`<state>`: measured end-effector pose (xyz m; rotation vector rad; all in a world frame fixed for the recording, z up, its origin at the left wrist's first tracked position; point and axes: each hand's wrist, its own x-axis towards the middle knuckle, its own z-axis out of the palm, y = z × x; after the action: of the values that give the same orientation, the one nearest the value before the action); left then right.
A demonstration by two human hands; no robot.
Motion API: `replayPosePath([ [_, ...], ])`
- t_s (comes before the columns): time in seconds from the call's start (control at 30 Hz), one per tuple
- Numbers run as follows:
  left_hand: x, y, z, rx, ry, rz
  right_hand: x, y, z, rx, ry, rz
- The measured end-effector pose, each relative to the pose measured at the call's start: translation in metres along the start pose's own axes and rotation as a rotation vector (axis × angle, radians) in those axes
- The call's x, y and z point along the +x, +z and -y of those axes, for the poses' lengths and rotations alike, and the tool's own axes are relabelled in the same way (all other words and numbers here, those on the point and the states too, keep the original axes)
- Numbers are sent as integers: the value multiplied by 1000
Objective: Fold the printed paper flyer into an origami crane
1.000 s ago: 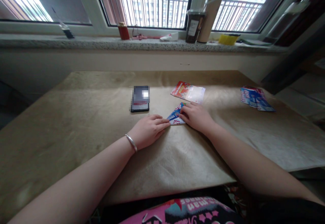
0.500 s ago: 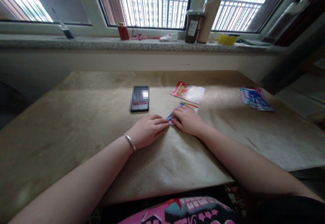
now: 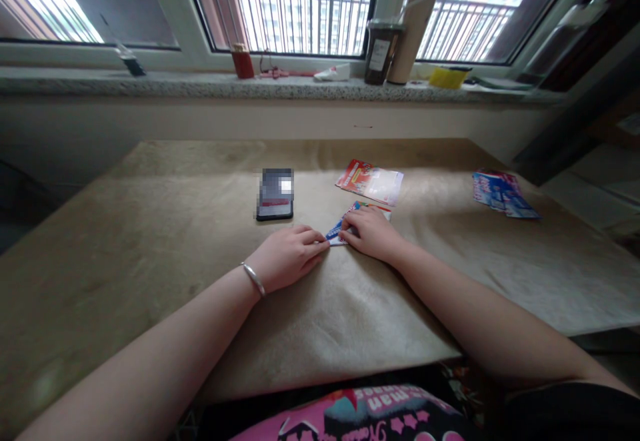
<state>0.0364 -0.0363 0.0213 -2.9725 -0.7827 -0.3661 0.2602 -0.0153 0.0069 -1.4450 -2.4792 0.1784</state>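
A folded paper (image 3: 334, 232), printed in blue and white with some green and orange at its far edge, lies on the table under my hands. My right hand (image 3: 373, 233) covers most of it, fingers curled down on its surface and thumb near its front edge. At the pointed left corner, the fingertips of my left hand (image 3: 287, 258) are closed together on the paper; the left thumb is hidden. A silver bangle (image 3: 254, 279) circles my left wrist.
Beyond the hands lies a flat red and white printed packet (image 3: 371, 181). A dark phone (image 3: 275, 194), partly pixelated, rests to its left. Several blue and pink cards (image 3: 505, 193) are fanned at the right. The windowsill (image 3: 300, 91) behind carries a dark jar (image 3: 381, 53) and other items.
My left hand has shifted slightly left along the paper's corner, and more of the blue print shows between the hands. The right fingers are a little more curled.
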Motion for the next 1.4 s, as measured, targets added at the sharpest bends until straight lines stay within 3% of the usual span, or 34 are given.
replayPosePath([
  [0.6, 5, -7, -9, 75, -62, 62, -1, -3, 7, -59, 8, -27],
  [0.87, 6, -6, -12, 112, -85, 69, -8, -5, 21, -331, -184, -110],
  [1.07, 6, -5, -10, 97, -48, 47, -12, -7, 31, -340, -229, -74],
  [1.4, 1, -3, 0, 1, -35, 44, -5, 2, 20, -74, -26, -41],
])
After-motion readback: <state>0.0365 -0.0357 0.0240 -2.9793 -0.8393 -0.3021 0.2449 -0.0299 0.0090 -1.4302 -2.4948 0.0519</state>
